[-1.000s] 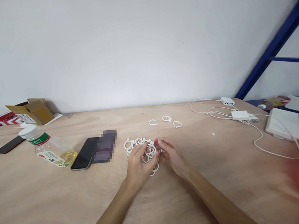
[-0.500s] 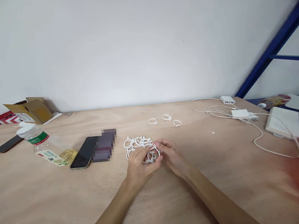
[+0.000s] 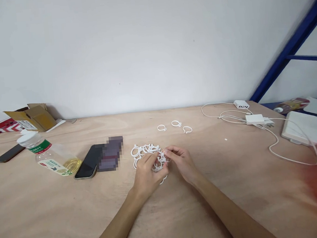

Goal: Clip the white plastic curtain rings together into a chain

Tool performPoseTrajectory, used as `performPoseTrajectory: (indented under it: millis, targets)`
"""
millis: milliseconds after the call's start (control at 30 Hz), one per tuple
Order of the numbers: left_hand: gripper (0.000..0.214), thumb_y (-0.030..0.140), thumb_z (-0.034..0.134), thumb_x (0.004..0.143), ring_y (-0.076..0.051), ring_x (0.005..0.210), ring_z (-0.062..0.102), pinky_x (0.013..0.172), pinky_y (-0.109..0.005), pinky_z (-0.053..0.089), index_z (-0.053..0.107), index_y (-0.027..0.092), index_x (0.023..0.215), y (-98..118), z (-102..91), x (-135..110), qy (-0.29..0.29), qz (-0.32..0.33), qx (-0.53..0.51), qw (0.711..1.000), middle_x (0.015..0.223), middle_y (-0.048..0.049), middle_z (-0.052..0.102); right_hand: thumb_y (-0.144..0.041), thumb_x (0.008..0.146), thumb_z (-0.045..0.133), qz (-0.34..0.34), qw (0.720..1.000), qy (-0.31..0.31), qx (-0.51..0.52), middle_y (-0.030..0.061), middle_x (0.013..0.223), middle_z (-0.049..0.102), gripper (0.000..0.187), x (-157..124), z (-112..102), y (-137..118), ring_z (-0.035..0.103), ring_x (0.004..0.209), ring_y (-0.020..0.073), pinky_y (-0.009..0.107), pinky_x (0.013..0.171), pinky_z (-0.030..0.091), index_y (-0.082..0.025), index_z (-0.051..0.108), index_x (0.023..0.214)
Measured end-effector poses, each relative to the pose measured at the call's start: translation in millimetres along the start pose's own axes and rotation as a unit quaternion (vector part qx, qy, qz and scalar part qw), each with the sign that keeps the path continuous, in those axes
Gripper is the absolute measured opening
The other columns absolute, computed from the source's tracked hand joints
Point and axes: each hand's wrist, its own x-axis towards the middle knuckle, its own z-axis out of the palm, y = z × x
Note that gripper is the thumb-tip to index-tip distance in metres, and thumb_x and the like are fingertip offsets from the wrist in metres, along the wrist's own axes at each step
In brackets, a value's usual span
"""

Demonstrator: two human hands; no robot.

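Note:
Several white plastic rings with small knobs point(image 3: 135, 150) lie in a loose pile on the wooden table. My left hand point(image 3: 148, 171) is curled over the near right side of the pile, its fingers and thumb closed around a white ring. From the right, my right hand point(image 3: 182, 164) pinches at the same ring with thumb and forefinger, the fingertips of both hands close together. The fingers partly hide the held ring. Part of another ring point(image 3: 164, 180) shows below my left thumb. Farther back lie three separate rings, a left one point(image 3: 162, 130), a middle one point(image 3: 176, 125) and a right one point(image 3: 187, 132).
Left of the pile are a smartphone point(image 3: 87, 164), a tilted plastic bottle point(image 3: 47, 158) with yellow liquid, a dark flat object point(image 3: 8, 153) and an open cardboard box point(image 3: 38, 120). On the right are a white charger point(image 3: 254, 119), cables and a white box point(image 3: 300, 128). A red blur sits at lower right.
The ring held between my hands has turned and shows less clearly. Part of a ring now appears below my left thumb. Both hands have stayed in nearly the same place.

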Motion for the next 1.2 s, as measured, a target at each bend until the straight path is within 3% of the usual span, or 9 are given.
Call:
performPoseTrajectory:
  millis: [67, 167, 267, 367, 467, 600, 800, 933, 1200]
  targets:
    - [0.025, 0.022, 0.06, 0.075, -0.02, 0.081, 0.059, 0.076, -0.034, 0.049, 0.066, 0.016, 0.099, -2.5, 1.3, -0.2, -0.006, -0.016, 0.035, 0.999, 0.087, -0.0072, 0.066, -0.038, 0.078, 0.057, -0.054, 0.982, 0.088, -0.155, 0.0064, 0.084, 0.066, 0.021, 8.9, -18.9, 5.2, 0.057, 0.082, 0.022, 0.036, 0.077, 0.044, -0.019, 0.066, 0.081]
    - [0.038, 0.017, 0.059, 0.074, -0.025, 0.096, 0.056, 0.086, -0.042, 0.047, 0.062, 0.016, 0.112, -4.8, 3.7, -1.6, -0.039, -0.024, 0.079, 0.996, 0.103, -0.0093, 0.067, -0.029, 0.083, 0.046, -0.103, 0.886, 0.171, -0.418, 0.0129, 0.115, 0.062, 0.034, 21.5, -52.6, 12.5, 0.048, 0.113, 0.028, 0.043, 0.098, 0.035, -0.016, 0.064, 0.108]
    - [0.044, 0.013, 0.058, 0.073, -0.027, 0.103, 0.052, 0.09, -0.045, 0.045, 0.06, 0.017, 0.117, -5.3, 6.1, -3.7, -0.064, -0.02, 0.09, 0.994, 0.112, -0.0092, 0.065, -0.028, 0.087, 0.038, -0.018, 0.803, 0.152, -0.576, 0.0119, 0.145, 0.039, 0.05, 28.9, -73.3, 18.8, 0.027, 0.134, 0.0301, 0.047, 0.106, 0.026, -0.013, 0.045, 0.135]
    - [0.048, 0.01, 0.056, 0.073, -0.027, 0.107, 0.049, 0.093, -0.046, 0.044, 0.059, 0.02, 0.12, -5.3, 7.6, -5.1, -0.057, -0.009, 0.087, 0.994, 0.118, -0.0085, 0.062, -0.035, 0.092, 0.03, 0.032, 0.766, 0.1, -0.634, 0.0091, 0.153, 0.024, 0.057, 32.1, -75.1, 23.2, 0.013, 0.141, 0.0283, 0.05, 0.109, 0.019, -0.014, 0.028, 0.144]
    - [0.048, 0.009, 0.054, 0.074, -0.026, 0.106, 0.05, 0.093, -0.046, 0.043, 0.059, 0.021, 0.12, -5.9, 7.8, -5.3, -0.049, -0.003, 0.076, 0.996, 0.117, -0.008, 0.061, -0.039, 0.093, 0.025, 0.054, 0.755, 0.084, -0.648, 0.012, 0.152, 0.028, 0.058, 33.5, -70.8, 25.1, 0.013, 0.141, 0.028, 0.051, 0.11, 0.015, -0.01, 0.028, 0.144]
    - [0.046, 0.009, 0.053, 0.076, -0.025, 0.105, 0.051, 0.091, -0.045, 0.044, 0.058, 0.023, 0.119, -6.5, 8.0, -5.2, -0.039, -0.001, 0.063, 0.997, 0.114, -0.0082, 0.061, -0.034, 0.092, 0.031, 0.033, 0.753, 0.105, -0.649, 0.0161, 0.14, 0.044, 0.052, 34.2, -71.1, 24.9, 0.026, 0.136, 0.0288, 0.048, 0.107, 0.022, -0.009, 0.039, 0.137]
    - [0.039, 0.011, 0.052, 0.08, -0.024, 0.103, 0.052, 0.09, -0.044, 0.045, 0.059, 0.023, 0.117, -2.3, 8.8, -6.3, -0.031, 0.02, 0.05, 0.998, 0.111, -0.0082, 0.06, -0.042, 0.092, 0.03, 0.063, 0.772, 0.12, -0.622, 0.0099, 0.153, 0.025, 0.059, 38.5, -72.7, 22.3, 0.014, 0.141, 0.0299, 0.05, 0.108, 0.02, -0.016, 0.029, 0.144]
    - [0.037, 0.011, 0.052, 0.081, -0.024, 0.104, 0.053, 0.089, -0.043, 0.045, 0.058, 0.022, 0.116, -0.1, 9.6, -7.4, -0.035, 0.038, 0.042, 0.998, 0.11, -0.0084, 0.06, -0.044, 0.092, 0.028, 0.091, 0.789, 0.106, -0.598, 0.0068, 0.152, 0.028, 0.06, 40.3, -71.6, 20.4, 0.012, 0.142, 0.0296, 0.051, 0.11, 0.014, -0.018, 0.027, 0.145]
    - [0.035, 0.013, 0.05, 0.082, -0.025, 0.102, 0.054, 0.087, -0.045, 0.046, 0.058, 0.023, 0.114, -2.8, 13.0, -9.4, -0.04, 0.045, 0.045, 0.997, 0.108, -0.0087, 0.06, -0.028, 0.09, 0.035, 0.027, 0.762, 0.168, -0.624, 0.0115, 0.131, 0.053, 0.041, 36.1, -69.7, 18.8, 0.04, 0.123, 0.0279, 0.043, 0.098, 0.029, -0.019, 0.051, 0.126]
